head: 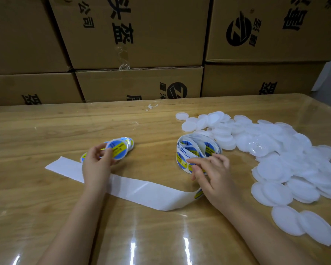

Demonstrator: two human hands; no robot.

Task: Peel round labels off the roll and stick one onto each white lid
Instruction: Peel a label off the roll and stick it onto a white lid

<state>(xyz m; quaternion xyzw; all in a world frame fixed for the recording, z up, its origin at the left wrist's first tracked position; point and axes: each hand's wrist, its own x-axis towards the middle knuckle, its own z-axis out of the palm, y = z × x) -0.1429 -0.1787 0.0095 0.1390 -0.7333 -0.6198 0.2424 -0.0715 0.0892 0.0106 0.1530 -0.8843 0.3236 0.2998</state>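
Labelled lid point(117, 150) gripped in left hand point(97, 165), left of label roll point(198, 150). Label point(189, 166) on roll's near side pinched by right hand point(212, 175). White lids point(275, 150) heaped right of roll. Backing strip point(141, 190) laid leftward.

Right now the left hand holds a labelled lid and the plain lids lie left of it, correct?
No. In the head view the plain lids lie to the right, beyond the label roll; the left hand does hold a labelled lid.
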